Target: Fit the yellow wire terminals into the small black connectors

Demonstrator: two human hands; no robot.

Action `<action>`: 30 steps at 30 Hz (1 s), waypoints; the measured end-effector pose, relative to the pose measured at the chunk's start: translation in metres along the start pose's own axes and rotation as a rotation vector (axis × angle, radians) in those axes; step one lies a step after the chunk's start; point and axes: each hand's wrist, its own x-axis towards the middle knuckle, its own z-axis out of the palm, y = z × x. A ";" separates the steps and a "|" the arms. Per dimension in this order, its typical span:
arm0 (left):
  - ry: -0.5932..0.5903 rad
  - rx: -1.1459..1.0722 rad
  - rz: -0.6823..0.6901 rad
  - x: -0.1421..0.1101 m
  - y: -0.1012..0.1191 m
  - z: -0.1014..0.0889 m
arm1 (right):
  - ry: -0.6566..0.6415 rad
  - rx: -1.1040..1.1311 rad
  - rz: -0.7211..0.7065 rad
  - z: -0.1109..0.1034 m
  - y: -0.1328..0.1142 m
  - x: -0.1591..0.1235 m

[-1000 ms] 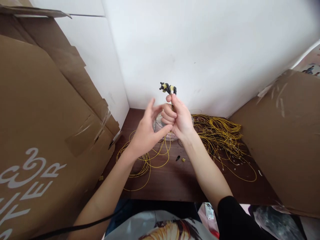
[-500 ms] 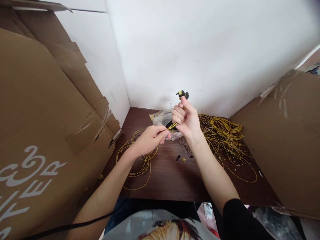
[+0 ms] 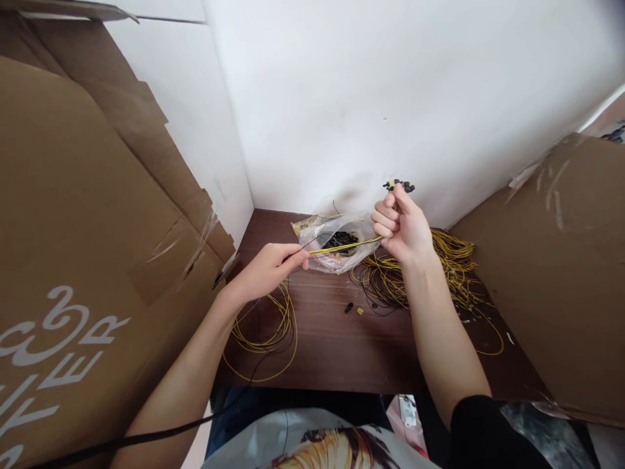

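A bundle of thin yellow and black wires (image 3: 342, 247) stretches between my two hands. My right hand (image 3: 403, 221) is closed around its upper end, and a cluster of black and yellow connectors (image 3: 400, 187) sticks out above the fist. The left hand (image 3: 278, 264) pinches the same wires lower down, at the left. From there the wires hang in loose loops (image 3: 293, 332) onto the brown table. Behind the stretched bundle lies an open clear plastic bag (image 3: 317, 231) with many small black parts (image 3: 344, 241) inside.
A large heap of yellow and black wires (image 3: 452, 260) lies at the table's right. One small black piece (image 3: 348, 307) and one yellow piece (image 3: 360, 311) rest on the table (image 3: 332, 352). Cardboard boxes stand left (image 3: 97, 228) and right (image 3: 547, 260), with a white wall (image 3: 390, 98) behind.
My right hand has moved right with the connectors, and my left hand has shifted left. A longer stretch of wire now shows between them, and more of the bag is visible.
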 end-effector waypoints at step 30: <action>0.243 0.122 0.138 0.009 -0.025 -0.003 | 0.142 -0.492 -0.207 0.007 0.003 -0.010</action>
